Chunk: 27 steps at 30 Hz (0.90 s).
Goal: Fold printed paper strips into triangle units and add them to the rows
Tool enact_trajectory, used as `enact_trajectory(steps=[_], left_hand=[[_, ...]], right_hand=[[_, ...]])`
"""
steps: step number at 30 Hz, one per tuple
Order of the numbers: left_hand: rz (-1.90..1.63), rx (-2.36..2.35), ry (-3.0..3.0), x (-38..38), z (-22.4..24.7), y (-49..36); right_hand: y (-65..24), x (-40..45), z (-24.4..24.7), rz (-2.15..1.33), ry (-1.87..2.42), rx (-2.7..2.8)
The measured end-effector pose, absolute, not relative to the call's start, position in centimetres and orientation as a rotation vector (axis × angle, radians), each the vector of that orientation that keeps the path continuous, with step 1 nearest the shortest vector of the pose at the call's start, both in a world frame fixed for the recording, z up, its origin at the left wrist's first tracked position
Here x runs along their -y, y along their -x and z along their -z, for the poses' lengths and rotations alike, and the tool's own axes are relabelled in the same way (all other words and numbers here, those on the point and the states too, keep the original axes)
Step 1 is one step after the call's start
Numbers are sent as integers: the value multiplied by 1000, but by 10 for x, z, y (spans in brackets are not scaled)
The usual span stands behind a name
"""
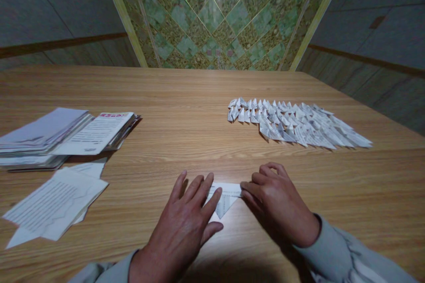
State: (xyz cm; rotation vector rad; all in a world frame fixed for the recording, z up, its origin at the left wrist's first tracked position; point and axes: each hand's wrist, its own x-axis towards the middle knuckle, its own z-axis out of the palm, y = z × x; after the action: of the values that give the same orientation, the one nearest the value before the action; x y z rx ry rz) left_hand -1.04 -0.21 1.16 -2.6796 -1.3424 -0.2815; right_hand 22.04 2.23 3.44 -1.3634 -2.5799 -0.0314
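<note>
A small folded paper (pixel 226 198) lies on the wooden table in front of me, its point toward me and a straight folded band along its far edge. Printed text shows on it. My left hand (pixel 186 216) rests over its left end with the fingers spread and flat, hiding that part. At the right end, my right hand (pixel 274 201) pinches the paper's corner between thumb and fingers.
Rows of folded paper pieces (pixel 292 121) stand at the right rear of the wooden table (pixel 172 119). On the left are stacked papers and booklets (pixel 96 135), with loose printed sheets (pixel 59 199) nearer me. A tiled wall (pixel 212 17) rises beyond the table.
</note>
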Motion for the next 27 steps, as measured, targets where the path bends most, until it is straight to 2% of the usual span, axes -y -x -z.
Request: enact_trajectory(steps=[5,13,19,27], left_hand=[[272,1354,2695,3,-11,9],[283,1439,2644,2,-11,16],[232,1390,2622,8,-15,21],[257,1415,2788,-15,-31,21]], right_hand=[[-214,-17,-35,-39,1256,2663],[-219,-15,-44,-99,1539,2728],[-217,-13,-48,-85,1567,2779],[-214,-22,-34,-238,1535,2467]])
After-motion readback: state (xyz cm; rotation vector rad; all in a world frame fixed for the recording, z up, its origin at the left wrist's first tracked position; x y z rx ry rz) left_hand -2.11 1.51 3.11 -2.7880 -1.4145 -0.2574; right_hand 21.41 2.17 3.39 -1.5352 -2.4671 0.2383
